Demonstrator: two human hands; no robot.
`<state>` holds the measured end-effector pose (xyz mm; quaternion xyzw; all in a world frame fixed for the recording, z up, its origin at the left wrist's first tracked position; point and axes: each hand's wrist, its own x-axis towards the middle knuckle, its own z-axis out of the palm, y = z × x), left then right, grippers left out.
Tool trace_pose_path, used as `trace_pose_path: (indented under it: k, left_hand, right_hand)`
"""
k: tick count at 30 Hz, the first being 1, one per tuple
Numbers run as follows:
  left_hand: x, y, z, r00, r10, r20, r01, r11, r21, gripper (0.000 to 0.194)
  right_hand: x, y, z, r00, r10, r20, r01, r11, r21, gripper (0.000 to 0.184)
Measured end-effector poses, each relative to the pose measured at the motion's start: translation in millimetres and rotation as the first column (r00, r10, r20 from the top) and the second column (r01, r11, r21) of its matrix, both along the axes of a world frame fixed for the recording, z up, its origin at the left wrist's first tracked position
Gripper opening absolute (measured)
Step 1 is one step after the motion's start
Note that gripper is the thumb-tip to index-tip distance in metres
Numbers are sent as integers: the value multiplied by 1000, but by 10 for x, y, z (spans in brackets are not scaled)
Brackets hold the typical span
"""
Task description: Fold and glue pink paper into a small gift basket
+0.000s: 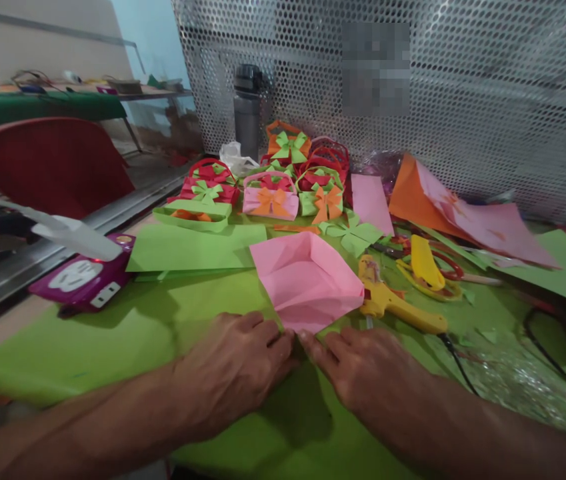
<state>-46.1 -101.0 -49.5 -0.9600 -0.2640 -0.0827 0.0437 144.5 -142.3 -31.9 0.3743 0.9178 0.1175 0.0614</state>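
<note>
A pink folded paper box (307, 280) stands partly shaped on the green table cover, its sides raised around a creased base. My left hand (250, 363) has its fingers curled at the near corner, pinching the paper there. From the other side, my right hand (357, 367) grips the same near edge, index finger pointing along it. Both thumbs are largely hidden beneath the fingers. Just right of the box lies a yellow glue gun (397, 303), its nozzle end close to the paper. Green paper sheets (197, 247) lie behind my left hand.
Small paper handbags with bows (270, 200) are clustered at the back, before a grey bottle (247, 107) and perforated metal panel (303, 53). A purple power strip (87, 277) sits left. Yellow-handled scissors (427, 267), orange and pink sheets (473, 213) and a cable lie right.
</note>
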Motion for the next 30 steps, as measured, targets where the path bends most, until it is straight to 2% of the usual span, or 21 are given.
trace_pose_path:
  k: [6,17,20,24,27,30]
  left_hand:
    - [-38,-1,-75,1000,-10,7,9,998,67,12]
    - [-31,0,-51,996,-24,80,20,998,54,14]
    - [-25,12,-34,995,-13,95,11,1000,20,18]
    - [-13,24,-20,994,-4,108,2,1000,14,18]
    - [-5,20,-9,995,-23,94,21,1000,21,14]
    - [7,17,11,997,-37,75,36,999,15,14]
  right_hand:
    - [27,-14,-24,998,17,-56,-16,1000,15,29]
    - [11,-11,105,999,-31,40,35,995,-91,31]
    - [51,-26,92,999,-35,2,35,994,-108,32]
    - [83,-56,66,996,-59,-62,53,995,-88,22]
    - [33,-49,58,995,-64,-73,63,998,-11,33]
    - [-36,0,54,994,-106,-17,106,994,15,46]
